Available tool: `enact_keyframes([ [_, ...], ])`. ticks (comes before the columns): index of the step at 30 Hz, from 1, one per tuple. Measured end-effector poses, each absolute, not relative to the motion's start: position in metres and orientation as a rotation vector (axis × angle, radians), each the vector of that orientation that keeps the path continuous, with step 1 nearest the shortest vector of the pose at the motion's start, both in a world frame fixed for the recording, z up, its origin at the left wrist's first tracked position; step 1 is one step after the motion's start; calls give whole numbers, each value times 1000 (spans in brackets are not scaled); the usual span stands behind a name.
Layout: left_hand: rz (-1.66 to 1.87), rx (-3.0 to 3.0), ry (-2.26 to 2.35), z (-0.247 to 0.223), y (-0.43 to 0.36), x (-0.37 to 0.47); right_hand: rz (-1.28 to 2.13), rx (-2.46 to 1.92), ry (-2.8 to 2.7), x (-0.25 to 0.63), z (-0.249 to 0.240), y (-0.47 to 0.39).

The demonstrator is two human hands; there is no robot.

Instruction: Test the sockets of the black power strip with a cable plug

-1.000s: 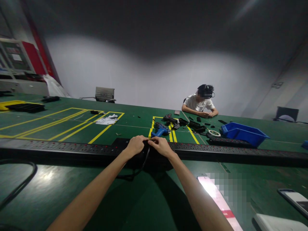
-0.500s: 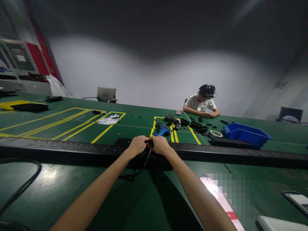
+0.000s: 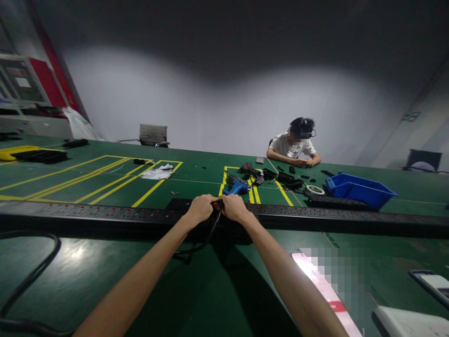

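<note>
A long black power strip [image 3: 133, 213] with rows of sockets and small red marks runs across the table. Over its middle, my left hand [image 3: 200, 208] and my right hand [image 3: 234, 207] meet, both closed around a black cable [image 3: 214, 226]. The cable's upper end lies between my fingers, which hide it. From there it curves down and to the left in front of the strip. Just beyond my right hand rests a blue cordless drill [image 3: 237, 186]. A black flat part [image 3: 177, 204] shows behind my left hand, on the strip.
A blue bin [image 3: 361, 189], a tape roll [image 3: 315, 190] and black parts lie at the right. Across the green table [image 3: 196, 180] sits a person [image 3: 293, 145]. White gloves [image 3: 157, 172] lie left of centre. A thick cable [image 3: 35, 276] loops at near left.
My hands stay together on the cable with hardly any movement. The whole view has shifted slightly.
</note>
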State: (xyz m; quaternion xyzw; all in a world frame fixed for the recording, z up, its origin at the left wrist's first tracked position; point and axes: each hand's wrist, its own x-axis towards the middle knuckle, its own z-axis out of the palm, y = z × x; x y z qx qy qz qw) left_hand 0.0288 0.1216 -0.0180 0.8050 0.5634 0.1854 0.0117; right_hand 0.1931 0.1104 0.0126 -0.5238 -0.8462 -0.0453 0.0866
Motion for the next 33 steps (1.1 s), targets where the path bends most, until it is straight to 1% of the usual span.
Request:
enact_keyframes([
  [4, 602, 2533, 1747, -19, 122, 28, -73, -1547, -2489, 200, 11, 107],
  [8, 618, 2542, 1732, -19, 122, 27, 156, -1419, -2509, 212, 14, 106],
  [12, 609, 2550, 1732, -18, 120, 27, 334, -1518, -2396, 209, 15, 111],
  [17, 564, 2565, 1750, -16, 119, 28, 233, -1752, -2260, 191, 2, 114],
  [23, 568, 2549, 1766, -17, 120, 28, 57, -1631, -2332, 187, -12, 103],
  [25, 571, 2539, 1773, -18, 120, 28, 46, -1609, -2314, 189, -13, 102],
  [29, 561, 2521, 1779, -17, 121, 29, 215, -1580, -2303, 197, -9, 107],
  [33, 563, 2511, 1776, -17, 121, 29, 423, -1435, -2369, 209, 2, 115],
])
